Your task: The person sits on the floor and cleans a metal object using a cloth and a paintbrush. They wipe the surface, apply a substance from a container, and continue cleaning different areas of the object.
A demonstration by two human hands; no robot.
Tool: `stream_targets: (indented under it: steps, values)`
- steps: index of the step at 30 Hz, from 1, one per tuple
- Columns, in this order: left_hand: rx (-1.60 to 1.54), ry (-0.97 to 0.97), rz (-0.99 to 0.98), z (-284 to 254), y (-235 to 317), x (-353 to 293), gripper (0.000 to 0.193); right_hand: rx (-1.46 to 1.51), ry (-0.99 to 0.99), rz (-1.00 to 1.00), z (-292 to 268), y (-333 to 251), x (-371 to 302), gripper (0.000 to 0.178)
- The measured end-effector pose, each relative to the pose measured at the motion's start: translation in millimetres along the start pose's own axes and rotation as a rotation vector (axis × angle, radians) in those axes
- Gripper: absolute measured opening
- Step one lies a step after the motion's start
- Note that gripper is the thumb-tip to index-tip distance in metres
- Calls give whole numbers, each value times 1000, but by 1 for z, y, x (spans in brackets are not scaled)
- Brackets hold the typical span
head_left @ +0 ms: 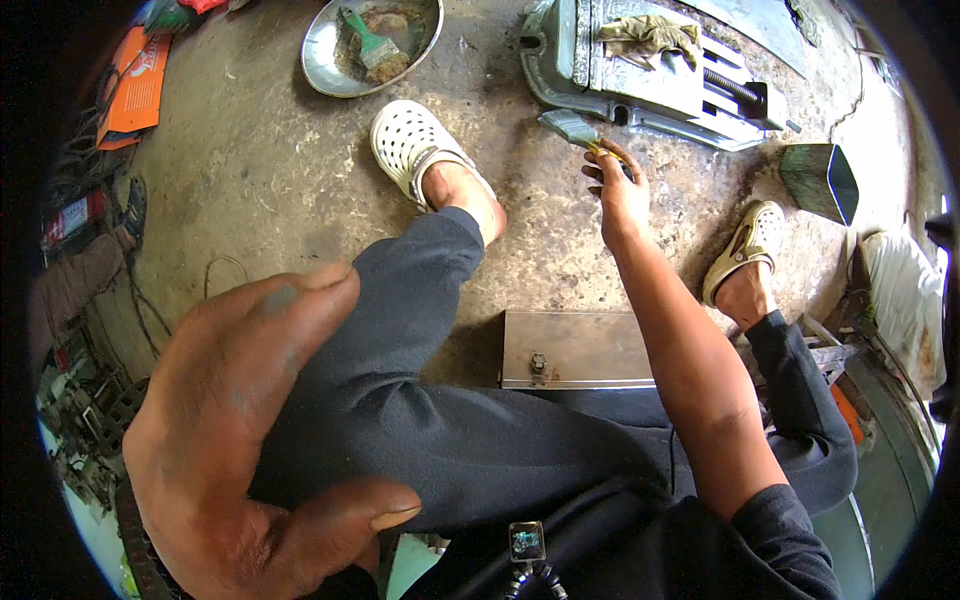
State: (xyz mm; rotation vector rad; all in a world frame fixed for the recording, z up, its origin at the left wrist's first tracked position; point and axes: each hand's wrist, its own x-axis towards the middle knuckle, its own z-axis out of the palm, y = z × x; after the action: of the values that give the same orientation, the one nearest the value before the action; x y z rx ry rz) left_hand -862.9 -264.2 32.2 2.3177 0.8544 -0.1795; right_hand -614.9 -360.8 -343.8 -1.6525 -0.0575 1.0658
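Observation:
My right hand [624,200] reaches forward and grips a paintbrush [570,126] by its yellowish handle. Grey-green paint coats its bristles, which point left, close to the near edge of a grey-green machine vise [555,65]. On top of the vise lies a crumpled tan rag or glove [652,38]; a dark threaded screw shows at its right end. Large in the left foreground is my left hand [215,400], with grey smudges on it. It holds nothing, and its thumb and curled fingers are apart. A shallow metal bowl [312,62] contains a green-handled brush [372,44] and brown residue.
A brown metal box with a latch [575,345] rests between my legs. Right of the vise stands a square green container [815,185]. A white bag [905,300] is at the far right. Along the left are an orange case [138,85], cables and metal parts.

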Motion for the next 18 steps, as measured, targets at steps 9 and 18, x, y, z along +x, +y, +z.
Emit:
stream_targets:
  steps: [9,18]
  values:
    - [2,-15,34,-2,-2,-2,93,140,188,2,-7,-3,11,31]
    - [28,-24,38,-4,-2,-5,92,133,316,11,-14,-7,-21,31]
